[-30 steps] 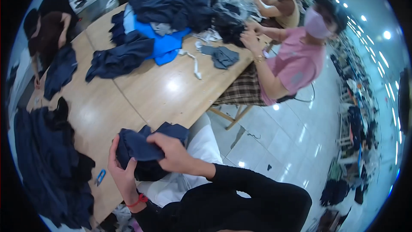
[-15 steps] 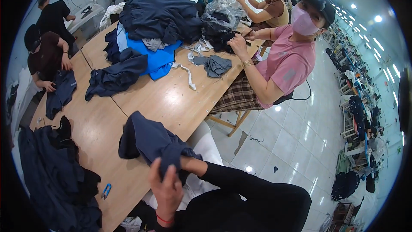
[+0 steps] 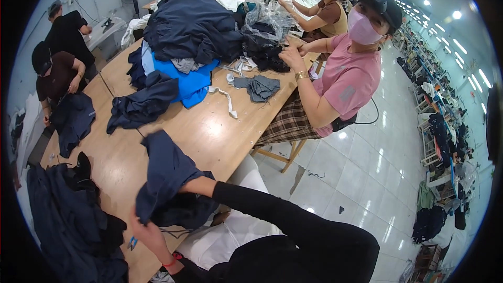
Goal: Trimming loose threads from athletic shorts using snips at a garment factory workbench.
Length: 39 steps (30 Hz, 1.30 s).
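Now navy garment (image 3: 167, 173) lifted higher than before, left hand (image 3: 144, 230) fingers gripping its hem, right hand apparently buried inside, grip unclear

A garment workshop: heaped clothing (image 3: 191, 29) on a long wooden worktable (image 3: 209, 133).

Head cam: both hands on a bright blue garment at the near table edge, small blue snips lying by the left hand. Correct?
Not quite. The head view shows the garment held by the left hand and right hand is dark navy, not bright blue; the bright blue cloth lies farther up the table. The small blue snips do lie by the left hand.
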Each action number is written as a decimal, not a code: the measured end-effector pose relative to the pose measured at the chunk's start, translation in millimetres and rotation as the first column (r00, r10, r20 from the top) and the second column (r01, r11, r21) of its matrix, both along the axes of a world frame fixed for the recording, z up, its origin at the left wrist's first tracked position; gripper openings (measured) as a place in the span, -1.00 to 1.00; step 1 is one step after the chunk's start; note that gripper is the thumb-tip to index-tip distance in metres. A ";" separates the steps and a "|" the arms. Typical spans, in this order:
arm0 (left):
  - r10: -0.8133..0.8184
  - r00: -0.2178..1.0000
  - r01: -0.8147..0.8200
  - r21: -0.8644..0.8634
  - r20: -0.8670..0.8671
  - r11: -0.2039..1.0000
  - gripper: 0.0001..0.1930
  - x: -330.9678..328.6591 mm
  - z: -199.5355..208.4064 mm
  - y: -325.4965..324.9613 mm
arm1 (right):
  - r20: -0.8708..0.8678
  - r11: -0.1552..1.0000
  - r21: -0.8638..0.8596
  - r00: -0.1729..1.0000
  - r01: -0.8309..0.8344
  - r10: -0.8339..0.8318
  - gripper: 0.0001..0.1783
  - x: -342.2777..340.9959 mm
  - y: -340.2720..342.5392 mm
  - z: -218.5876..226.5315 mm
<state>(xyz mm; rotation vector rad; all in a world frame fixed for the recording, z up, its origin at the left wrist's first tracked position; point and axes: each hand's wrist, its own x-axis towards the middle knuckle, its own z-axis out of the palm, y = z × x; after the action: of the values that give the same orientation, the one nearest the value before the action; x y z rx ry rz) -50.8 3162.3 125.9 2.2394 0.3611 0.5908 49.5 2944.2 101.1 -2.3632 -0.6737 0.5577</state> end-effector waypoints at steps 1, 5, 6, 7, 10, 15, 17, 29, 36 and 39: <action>-0.164 0.983 0.174 0.162 -0.077 0.971 -0.44 -3.7 -44.4 25.9 | -0.007 1.000 -0.026 1.000 0.004 -0.004 -0.68 2.4 19.1 -2.9; -0.119 0.991 0.120 0.006 -0.064 0.993 -0.39 -35.8 -83.8 18.0 | 0.451 0.985 -0.165 0.892 0.041 0.039 -0.50 -58.1 28.7 -59.4; -0.070 0.998 0.070 0.003 -0.007 0.998 -0.43 -49.5 -93.8 22.2 | 0.421 0.995 -0.079 0.907 0.057 -0.018 -0.52 -67.9 32.2 -60.0; -0.033 0.995 0.029 -0.042 -0.098 0.999 -0.41 -66.1 -88.9 24.0 | 0.386 0.998 0.002 0.920 0.064 -0.059 -0.53 -78.4 35.0 -56.9; 0.102 0.947 -0.210 -0.350 -0.304 0.913 -0.52 -62.9 -12.6 -13.7 | 0.286 0.990 0.006 0.949 0.139 -0.135 -0.61 -68.8 26.0 -65.0; 0.091 0.893 -0.118 -0.033 -0.441 0.992 -0.68 -70.0 -55.1 59.7 | 0.492 0.921 0.369 0.813 0.129 -0.311 -0.64 -46.1 34.2 -89.4; 0.073 0.944 -0.058 0.054 -0.321 0.997 -0.74 -64.9 29.1 9.7 | 0.489 0.944 0.331 0.856 -0.004 -0.168 -0.63 -43.1 27.8 -63.9; -0.611 0.766 0.640 -0.149 0.198 0.754 -0.65 -69.9 93.5 -52.7 | -0.423 0.528 0.730 0.894 0.434 -0.150 -0.84 -42.7 -32.7 19.2; 0.209 0.972 -0.235 -0.496 -0.108 0.836 -0.71 -48.0 -100.5 6.5 | -0.358 0.572 0.665 0.878 0.480 -0.319 -0.81 -28.7 -24.3 47.1; 0.131 0.991 -0.098 -0.557 0.019 0.825 -0.75 -19.1 -47.2 -31.9 | -0.243 0.674 0.685 0.959 0.277 -0.147 -0.84 -36.0 5.1 28.4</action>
<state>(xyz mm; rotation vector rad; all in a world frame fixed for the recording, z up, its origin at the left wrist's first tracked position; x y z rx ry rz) -69.9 3130.5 78.7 1.6420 0.5639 0.5263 13.4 2949.3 129.5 -1.5932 -0.4148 0.2994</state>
